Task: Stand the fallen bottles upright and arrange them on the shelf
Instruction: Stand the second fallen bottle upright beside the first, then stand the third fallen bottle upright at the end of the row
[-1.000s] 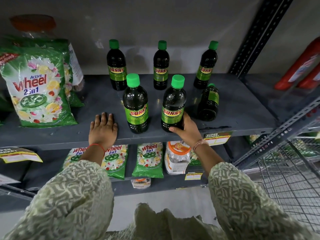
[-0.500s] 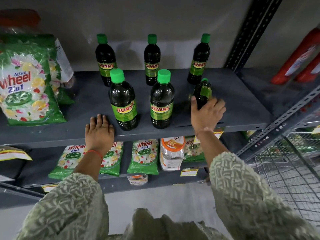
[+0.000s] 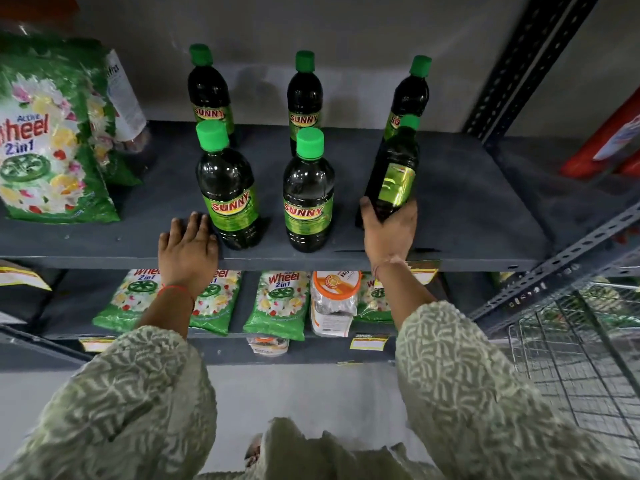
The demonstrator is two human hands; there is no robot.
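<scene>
Right hand [image 3: 389, 233] now gripping raised bottle [image 3: 393, 178]; neighbours read SUNNY; left hand [image 3: 187, 249] flat.

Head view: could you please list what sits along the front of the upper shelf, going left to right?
Detergent bag → left hand flat on the shelf → bottle → bottle → tilted bottle in the right hand.

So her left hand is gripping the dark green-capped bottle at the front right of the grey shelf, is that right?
Not quite: in the head view the right hand grips that dark green-capped bottle on the grey shelf; the left hand lies flat.
</scene>
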